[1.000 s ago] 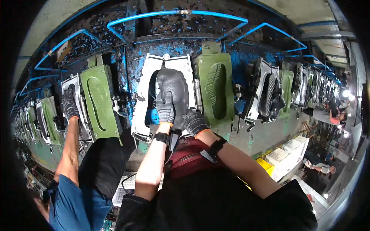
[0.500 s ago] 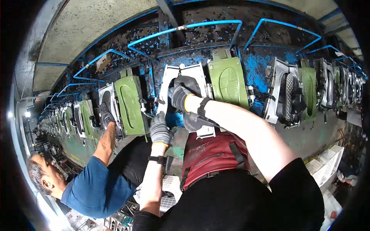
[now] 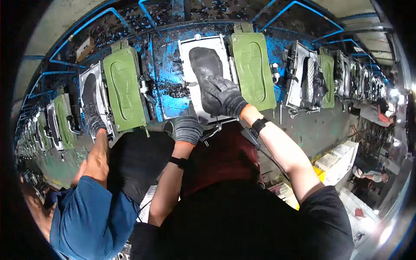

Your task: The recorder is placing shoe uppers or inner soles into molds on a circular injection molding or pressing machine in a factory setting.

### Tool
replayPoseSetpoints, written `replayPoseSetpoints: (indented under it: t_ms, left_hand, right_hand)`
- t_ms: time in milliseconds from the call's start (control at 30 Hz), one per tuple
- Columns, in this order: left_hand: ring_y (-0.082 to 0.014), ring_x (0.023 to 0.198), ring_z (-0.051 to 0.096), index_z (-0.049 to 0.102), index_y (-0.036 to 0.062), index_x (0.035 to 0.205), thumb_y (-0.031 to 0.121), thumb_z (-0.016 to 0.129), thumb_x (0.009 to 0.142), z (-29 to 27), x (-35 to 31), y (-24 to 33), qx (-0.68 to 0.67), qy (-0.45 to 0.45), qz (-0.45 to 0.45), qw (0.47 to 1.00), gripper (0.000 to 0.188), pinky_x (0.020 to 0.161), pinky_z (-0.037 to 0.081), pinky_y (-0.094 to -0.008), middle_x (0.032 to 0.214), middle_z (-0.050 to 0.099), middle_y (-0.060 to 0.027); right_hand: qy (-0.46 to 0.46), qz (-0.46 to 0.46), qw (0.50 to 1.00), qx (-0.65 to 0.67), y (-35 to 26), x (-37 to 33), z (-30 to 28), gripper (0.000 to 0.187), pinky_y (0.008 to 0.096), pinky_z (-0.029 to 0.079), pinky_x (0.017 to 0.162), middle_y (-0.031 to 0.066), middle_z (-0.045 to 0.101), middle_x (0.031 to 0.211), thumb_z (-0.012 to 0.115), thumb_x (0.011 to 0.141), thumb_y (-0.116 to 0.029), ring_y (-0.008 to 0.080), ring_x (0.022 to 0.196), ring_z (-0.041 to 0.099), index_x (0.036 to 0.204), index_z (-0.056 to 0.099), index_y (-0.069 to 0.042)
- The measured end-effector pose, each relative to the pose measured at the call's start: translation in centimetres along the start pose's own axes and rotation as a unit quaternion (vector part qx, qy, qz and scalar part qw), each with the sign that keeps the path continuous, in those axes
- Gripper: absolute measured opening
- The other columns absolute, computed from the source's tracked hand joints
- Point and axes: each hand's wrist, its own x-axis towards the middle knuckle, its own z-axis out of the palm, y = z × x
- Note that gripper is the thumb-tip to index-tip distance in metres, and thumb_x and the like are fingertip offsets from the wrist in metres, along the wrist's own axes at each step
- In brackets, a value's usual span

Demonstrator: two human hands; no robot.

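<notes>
In front of me a dark grey shoe sole (image 3: 206, 61) lies flat in a white metal mold frame (image 3: 185, 52). My right hand (image 3: 225, 96), in a dark glove with a striped cuff, rests on the lower half of the sole with its fingers stretched out. Close to the frame's lower left corner is my left hand (image 3: 189, 129), in a striped grey glove; its fingers are bent out of sight, so what they touch is hidden. A green mold half (image 3: 250, 71) with a sole-shaped hollow stands open beside the frame, on the right.
On the left, a co-worker's gloved hand (image 3: 92, 119) is on a dark sole in another frame, beside a second green mold half (image 3: 121, 89). More molds run along both sides. Blue bent rails (image 3: 299, 5) rise behind. White boxes (image 3: 342, 160) stand at the right.
The dark sole, earlier bunched under my right hand, now lies flat in the frame. My right hand has opened out on it. My left hand has moved nearer me, below the frame's corner.
</notes>
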Motion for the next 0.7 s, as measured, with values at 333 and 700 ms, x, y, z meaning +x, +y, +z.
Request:
replayPoseSetpoints:
  t_ms: [333, 700]
  left_hand:
    - [-0.0089, 0.044, 0.05, 0.074, 0.0047, 0.103, 0.02, 0.066, 0.103, 5.2, 7.7, 2.3, -0.649, 0.078, -0.092, 0.751, 0.018, 0.042, 0.039, -0.027, 0.063, 0.06, 0.0004]
    - [-0.0184, 0.057, 0.064, 0.076, 0.0033, 0.101, 0.031, 0.07, 0.099, -0.7, 6.4, -0.2, -0.314, -0.04, -0.111, 0.942, 0.029, 0.055, 0.051, -0.0338, 0.067, 0.07, -0.0083]
  right_hand:
    - [-0.004, 0.332, 0.919, 0.211, -1.4, -5.0, 3.8, 0.024, 0.0466, 0.055, 0.079, 0.0198, 0.072, 0.096, 0.055, 0.102, -0.022, 0.038, 0.091, 0.069, 0.097, 0.068, -0.002]
    - [-0.125, 0.189, 0.956, 0.187, -5.6, -7.3, 1.4, 0.049, 0.0441, 0.058, 0.079, 0.0112, 0.05, 0.155, 0.06, 0.1, -0.046, 0.0363, 0.092, 0.073, 0.126, 0.069, -0.006]
